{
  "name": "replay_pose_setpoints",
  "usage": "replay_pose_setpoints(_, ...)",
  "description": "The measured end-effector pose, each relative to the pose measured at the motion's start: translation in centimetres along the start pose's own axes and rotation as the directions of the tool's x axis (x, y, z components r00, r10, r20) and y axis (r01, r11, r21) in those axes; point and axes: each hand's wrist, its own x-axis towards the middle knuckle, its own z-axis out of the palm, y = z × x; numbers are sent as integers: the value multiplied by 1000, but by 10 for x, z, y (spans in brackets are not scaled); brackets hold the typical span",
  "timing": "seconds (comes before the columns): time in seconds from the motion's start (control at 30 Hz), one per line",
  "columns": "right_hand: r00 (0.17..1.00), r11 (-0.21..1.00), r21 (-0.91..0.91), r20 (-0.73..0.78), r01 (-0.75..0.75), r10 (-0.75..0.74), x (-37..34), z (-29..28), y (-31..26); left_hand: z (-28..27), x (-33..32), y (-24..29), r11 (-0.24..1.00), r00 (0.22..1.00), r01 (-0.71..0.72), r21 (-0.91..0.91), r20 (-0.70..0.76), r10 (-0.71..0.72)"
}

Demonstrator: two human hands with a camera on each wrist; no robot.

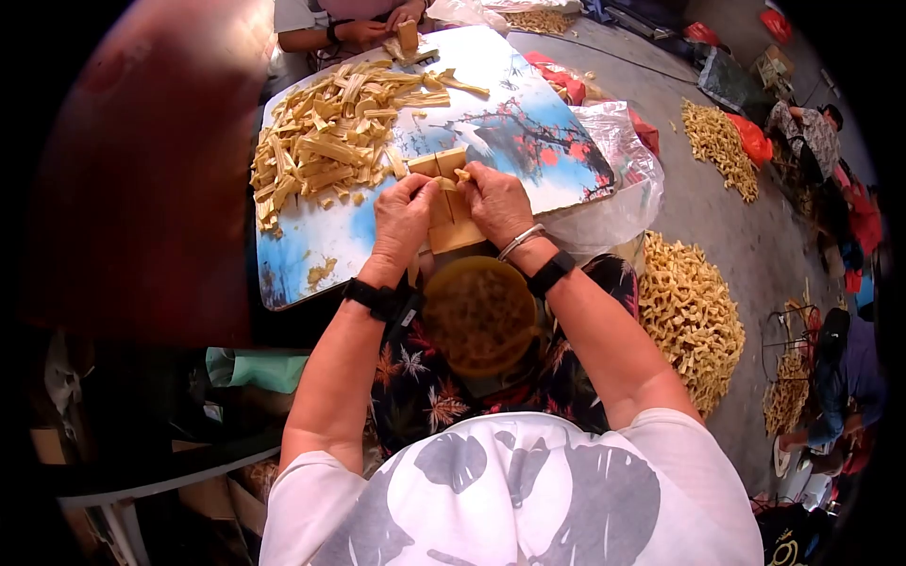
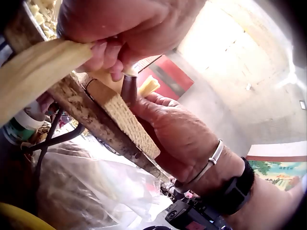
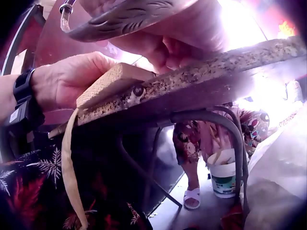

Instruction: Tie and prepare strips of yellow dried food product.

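My left hand pinches a long pale yellow strip, which trails toward the camera in the left wrist view. My right hand holds the end of a small yellow piece between thumb and fingers. Both hands meet over a wooden block at the table's near edge. A dark upright part stands on the block between the hands. The right wrist view shows the strip hanging below the block, while the right fingers are partly hidden there.
A heap of yellow strips covers the left of the painted tabletop. A yellow bucket with pieces inside sits between the knees. Piles of curled pieces lie on the floor to the right, near a clear plastic bag. Another person's hands work opposite.
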Motion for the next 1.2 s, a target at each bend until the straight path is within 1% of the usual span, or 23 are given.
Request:
replay_pose_setpoints(0.03,1000,998,-61,-27,12,-14,-2,-1,4,-1,-3,1,999,1000,22,39,-23,-21)
replay_pose_setpoints(0.13,997,999,-20,65,-32,34,-7,-17,7,-18,-7,-7,996,992,81,-37,-95,-84)
replay_pose_setpoints(0.17,983,990,50,135,-132,124,-11,-26,6,-25,-11,-6,976,990,137,-168,-18,-142)
replay_pose_setpoints(0.2,971,972,151,181,-182,154,-16,-33,6,-37,-18,-1,894,958,285,-347,133,-254)
replay_pose_setpoints(0.23,956,940,249,233,-235,177,-22,-38,6,-40,-28,7,807,951,309,-504,183,-250)
replay_pose_setpoints(0.27,938,894,342,286,-291,196,-28,-44,6,-42,-39,14,692,943,334,-641,232,-240)
replay_pose_setpoints(0.3,860,775,442,446,-453,248,-35,-57,-2,-42,-50,21,699,945,326,-636,231,-230)
replay_pose_setpoints(0.4,796,555,583,529,-593,294,-64,-67,-11,-35,-89,34,692,946,325,-644,232,-228)
replay_pose_setpoints(0.43,808,570,584,509,-578,297,-73,-66,-14,-31,-101,38,664,942,336,-669,239,-236)
replay_pose_setpoints(0.5,903,822,414,345,-392,257,-89,-69,-31,-21,-119,40,609,938,344,-714,245,-243)
replay_pose_setpoints(0.53,941,911,297,264,-286,209,-97,-71,-42,-17,-127,44,594,937,349,-725,252,-243)
replay_pose_setpoints(0.57,921,893,314,320,-323,221,-105,-69,-53,-11,-133,46,557,936,350,-753,254,-244)
replay_pose_setpoints(0.6,931,905,341,340,-255,134,-111,-65,-62,-6,-140,46,520,935,350,-779,257,-245)
replay_pose_setpoints(0.67,986,953,298,164,-57,8,-126,-46,-67,3,-152,51,470,944,323,-822,247,-217)
replay_pose_setpoints(0.7,977,957,262,198,-126,75,-130,-41,-66,7,-156,50,482,944,322,-815,239,-228)
replay_pose_setpoints(0.8,998,951,307,61,-48,31,-134,-38,-61,2,-165,61,572,935,336,-748,190,-301)
replay_pose_setpoints(0.83,997,927,367,60,-73,54,-135,-39,-61,0,-168,67,608,930,343,-716,167,-328)
replay_pose_setpoints(0.93,959,859,430,178,-278,220,-138,-56,-68,-12,-185,34,454,768,626,-634,398,-502)
replay_pose_setpoints(0.97,965,854,457,193,-247,175,-141,-57,-67,-14,-191,31,337,632,763,-551,529,-566)
replay_pose_setpoints(1.07,966,822,537,252,-190,59,-154,-60,-68,-6,-195,30,33,407,883,-468,730,-550)
replay_pose_setpoints(1.1,959,806,560,280,-190,32,-160,-62,-71,-3,-195,34,-18,439,845,-534,713,-547)
replay_pose_setpoints(1.17,926,781,572,378,-249,18,-169,-72,-78,3,-194,36,118,525,828,-549,682,-510)
replay_pose_setpoints(1.2,926,790,554,374,-262,45,-173,-74,-78,6,-192,35,187,566,812,-553,667,-484)
